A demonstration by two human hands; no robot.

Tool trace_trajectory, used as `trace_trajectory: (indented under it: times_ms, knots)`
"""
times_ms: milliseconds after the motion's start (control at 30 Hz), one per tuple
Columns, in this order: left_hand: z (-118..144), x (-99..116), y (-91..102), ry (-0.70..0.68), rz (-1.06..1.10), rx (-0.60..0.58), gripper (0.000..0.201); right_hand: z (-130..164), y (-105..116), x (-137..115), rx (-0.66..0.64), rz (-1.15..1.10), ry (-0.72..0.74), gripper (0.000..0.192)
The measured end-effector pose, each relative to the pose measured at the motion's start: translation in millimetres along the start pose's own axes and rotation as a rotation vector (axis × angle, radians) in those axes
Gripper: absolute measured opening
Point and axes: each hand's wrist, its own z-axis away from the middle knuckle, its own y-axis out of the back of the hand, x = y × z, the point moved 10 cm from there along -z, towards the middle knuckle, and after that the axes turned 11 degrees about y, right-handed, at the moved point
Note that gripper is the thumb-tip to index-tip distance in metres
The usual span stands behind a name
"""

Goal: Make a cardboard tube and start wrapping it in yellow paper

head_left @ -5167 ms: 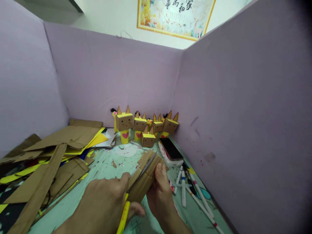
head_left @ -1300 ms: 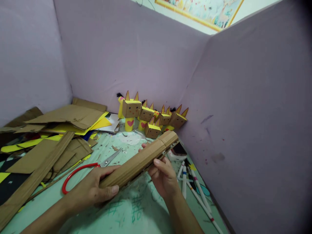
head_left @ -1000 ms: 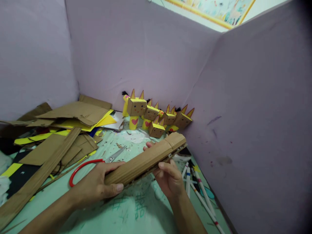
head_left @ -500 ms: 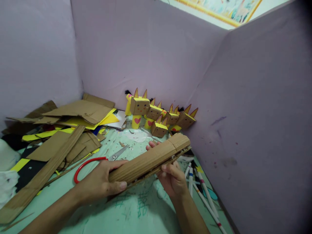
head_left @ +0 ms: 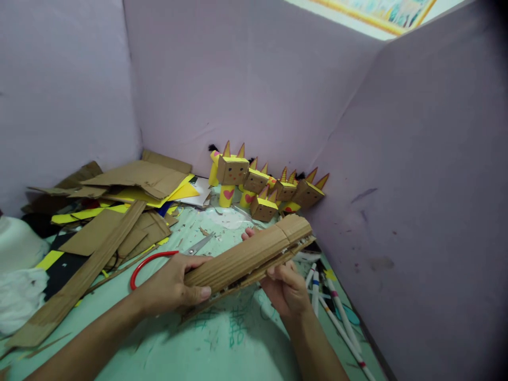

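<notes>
Far left of the counter (head_left: 159,352): crumpled white cloth (head_left: 21,299), then a heap of flat cardboard scraps (head_left: 129,177) and yellow paper, a long cardboard strip (head_left: 85,267) lying slantwise across it. Red-handled scissors (head_left: 200,244) lie just beyond your left hand (head_left: 170,286), which clamps the near end of the folded cardboard (head_left: 246,256), thumb on top. The piece is off the counter, slanting up to the right, its lower edge gaping. Box-headed figures (head_left: 234,172) stand behind it. Your right hand (head_left: 288,291) grips the lower edge, fingertips showing past the far side. Markers (head_left: 344,317) lie rightmost.
</notes>
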Motion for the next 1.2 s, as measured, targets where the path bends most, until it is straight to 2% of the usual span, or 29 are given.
trace_trajectory:
  times_ms: [133,467,700,933,1200]
  knots:
    - [-1.9,-4.3,-1.7,0.015,0.057,-0.043,0.057,1.5,1.0,0.5,0.015,0.022,-0.019,0.055]
    - [-5.0,-11.1,0.8,0.028,0.044,-0.046,0.061,1.7,-3.0,1.6,-0.026,0.027,-0.019,0.053]
    - [-3.8,-3.6,-1.2,-0.021,0.019,-0.068,0.062,0.3,-4.0,-1.0,-0.027,-0.023,0.008,0.052]
    - [-3.9,-2.1,-4.0,-0.061,0.073,-0.062,0.064,2.4,-2.6,-3.9,0.033,-0.047,0.030,0.053]
    - [0.0,2.1,-1.7,-0.071,0.062,-0.033,0.062,3.7,-3.0,0.9,-0.023,0.029,0.023,0.068]
